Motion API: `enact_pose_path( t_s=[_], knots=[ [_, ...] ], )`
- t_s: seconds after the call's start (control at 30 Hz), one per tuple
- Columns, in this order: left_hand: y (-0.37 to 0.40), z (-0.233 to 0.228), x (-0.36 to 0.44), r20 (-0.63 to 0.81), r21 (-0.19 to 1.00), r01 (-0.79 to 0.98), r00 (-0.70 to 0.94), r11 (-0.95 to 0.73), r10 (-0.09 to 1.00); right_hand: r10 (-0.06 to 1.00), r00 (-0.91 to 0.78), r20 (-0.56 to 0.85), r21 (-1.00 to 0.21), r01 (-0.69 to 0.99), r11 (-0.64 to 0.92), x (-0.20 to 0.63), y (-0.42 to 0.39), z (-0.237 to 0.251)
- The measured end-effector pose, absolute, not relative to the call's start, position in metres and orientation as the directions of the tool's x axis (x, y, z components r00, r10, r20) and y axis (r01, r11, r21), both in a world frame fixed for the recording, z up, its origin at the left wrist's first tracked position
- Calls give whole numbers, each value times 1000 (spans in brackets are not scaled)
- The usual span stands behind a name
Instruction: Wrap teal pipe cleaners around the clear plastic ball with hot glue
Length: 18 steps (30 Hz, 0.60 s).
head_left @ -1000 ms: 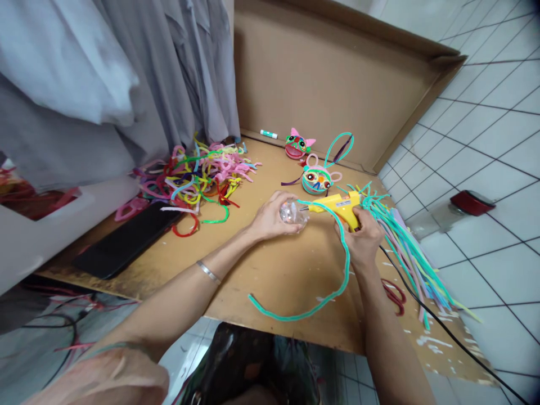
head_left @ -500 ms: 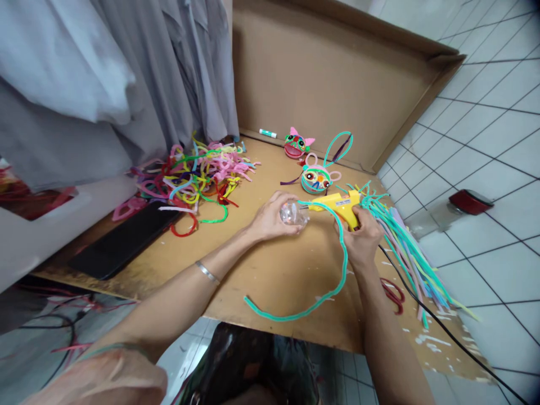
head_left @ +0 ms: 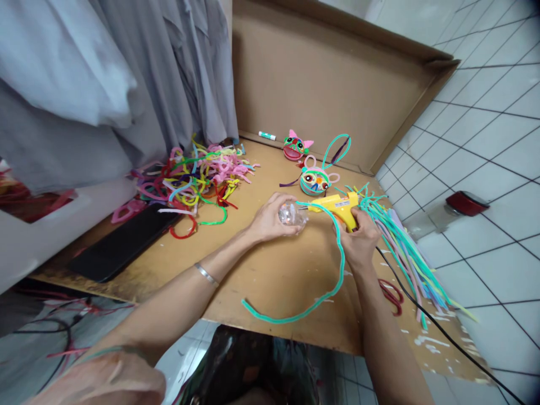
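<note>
My left hand (head_left: 270,216) cups a clear plastic ball (head_left: 288,214) on the cardboard work surface (head_left: 261,264). My right hand (head_left: 358,239) grips the handle of a yellow glue gun (head_left: 335,205), whose metal nozzle points left and nearly touches the ball. A long teal pipe cleaner (head_left: 324,270) runs from the ball, over the gun, and curves down across the board toward me.
A heap of coloured pipe cleaners (head_left: 198,177) lies at the left, a black flat object (head_left: 126,242) beside it. Two decorated balls (head_left: 314,181) sit behind the gun, a marker (head_left: 267,135) by the cardboard wall. A bundle of pastel pipe cleaners (head_left: 405,247), red scissors (head_left: 392,295) and the gun's black cord (head_left: 442,329) lie right.
Hands, ball and glue gun stay in the same grip. The loose end of the teal pipe cleaner has slid slightly left across the board.
</note>
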State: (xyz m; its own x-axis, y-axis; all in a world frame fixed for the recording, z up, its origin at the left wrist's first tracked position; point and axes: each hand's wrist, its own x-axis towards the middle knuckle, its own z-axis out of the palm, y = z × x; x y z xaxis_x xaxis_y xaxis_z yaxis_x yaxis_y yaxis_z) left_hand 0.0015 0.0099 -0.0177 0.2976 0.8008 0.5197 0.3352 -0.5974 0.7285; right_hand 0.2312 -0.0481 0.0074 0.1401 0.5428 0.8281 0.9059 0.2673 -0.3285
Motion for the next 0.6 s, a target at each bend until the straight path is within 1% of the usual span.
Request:
enact_pose_path(
  t_s=[0.07,0.13,0.2,0.27,0.33,0.4,0.43,0.53,0.6],
  knots=[
    [11,-18,2,513,752,316,269,-578,815,573,211,792,-404,884,234,230,-47,8],
    [11,-16,3,488,793,283,235,-540,840,621,313,718,-506,848,157,232,-44,8],
    [10,-14,4,437,842,241,215,-482,873,692,402,599,-596,802,50,236,-40,7],
    [7,-10,5,372,889,196,215,-413,903,774,451,444,-626,774,-92,242,-36,6],
    [4,-7,5,313,925,146,235,-352,920,823,485,296,-568,782,-257,248,-33,3],
    [1,-5,6,270,946,104,270,-306,924,836,509,205,-442,810,-385,250,-33,-1],
    [-1,-4,7,254,953,87,287,-289,924,840,511,179,-382,823,-420,250,-33,-3],
    [-3,-2,8,237,963,46,318,-265,918,871,473,130,-243,867,-435,246,-36,-7],
    [-4,-2,8,242,964,26,319,-264,916,888,425,178,-138,904,-405,243,-38,-9]
  ],
)
